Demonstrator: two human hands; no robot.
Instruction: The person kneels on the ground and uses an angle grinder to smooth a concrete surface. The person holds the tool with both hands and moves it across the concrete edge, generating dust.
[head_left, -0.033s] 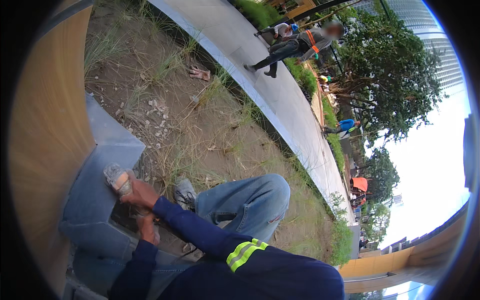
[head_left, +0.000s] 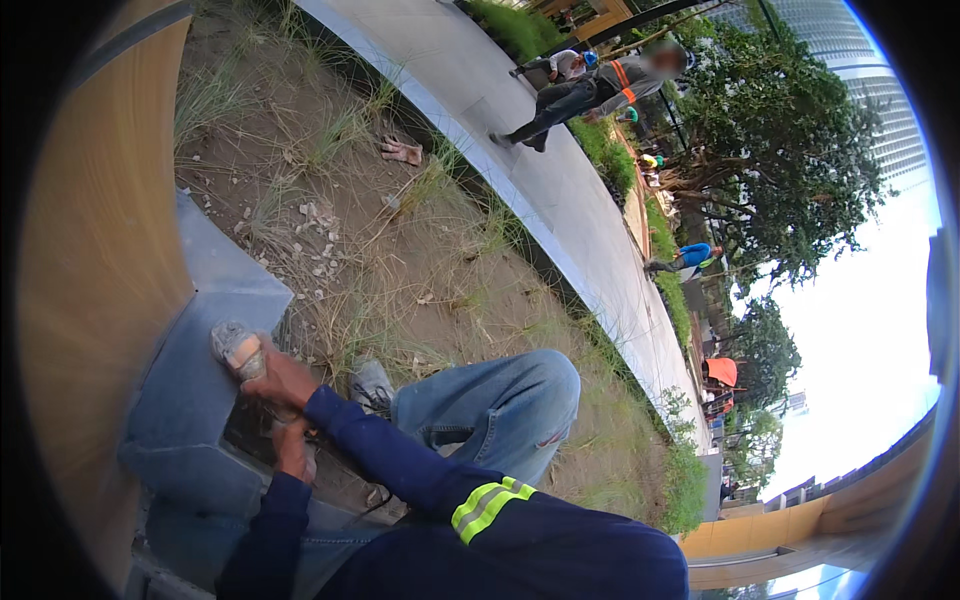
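Note:
My right hand (head_left: 280, 380), at the end of the sleeve with a yellow-green reflective band, is closed around a dusty grey tool with an orange patch (head_left: 240, 352). Its exact kind is unclear. The tool's end lies against the top of a grey stone ledge (head_left: 185, 370). Just below, my left hand (head_left: 293, 447) is closed close behind the right one, apparently on the rear of the same tool, though its grip is partly hidden. Beside my hands is a dusty shoe (head_left: 371, 385) below my bent knee in blue jeans (head_left: 530, 395).
A curved wood-toned wall (head_left: 100, 290) rises left of the ledge. Sandy soil with grass tufts (head_left: 430, 270), stone chips (head_left: 318, 235) and a discarded glove (head_left: 402, 150) lies beyond. People walk along a pale paved path (head_left: 560, 235), among them one with an orange-striped vest (head_left: 625, 82).
My hands and the tool have shifted very slightly to the right along with the view. On the path, the walker's legs have come closer together.

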